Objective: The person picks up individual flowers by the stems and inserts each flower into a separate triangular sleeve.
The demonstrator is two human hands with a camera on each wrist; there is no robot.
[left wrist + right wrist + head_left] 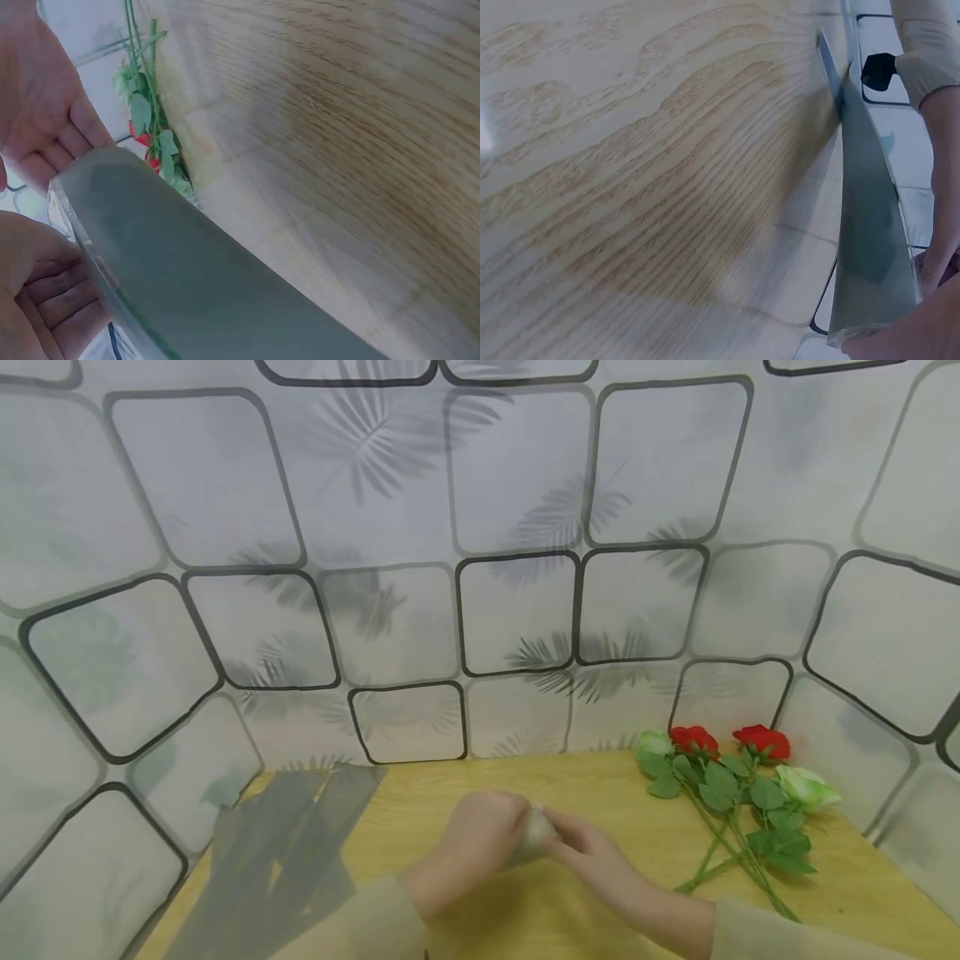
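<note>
Between both hands is a grey-green translucent plastic sleeve (534, 837), long and narrow, with a clear, crinkled edge at the end by the fingers. My left hand (483, 831) grips that edge from the left, its fingers curled in the left wrist view. From the other side my right hand (600, 864) pinches the same end between thumb and fingers. In the left wrist view the sleeve (187, 255) stretches away from both hands over the wooden table. Its long body (870, 225) also shows in the right wrist view, running up past the left forearm.
More grey plastic sleeves (300, 843) lie flat and overlapping on the table's left side. At the right lie several artificial roses, red (763, 742) and pale green-white (808, 787), with crossed stems. A patterned backdrop (517, 610) encloses the back and sides of the wooden table (420, 793).
</note>
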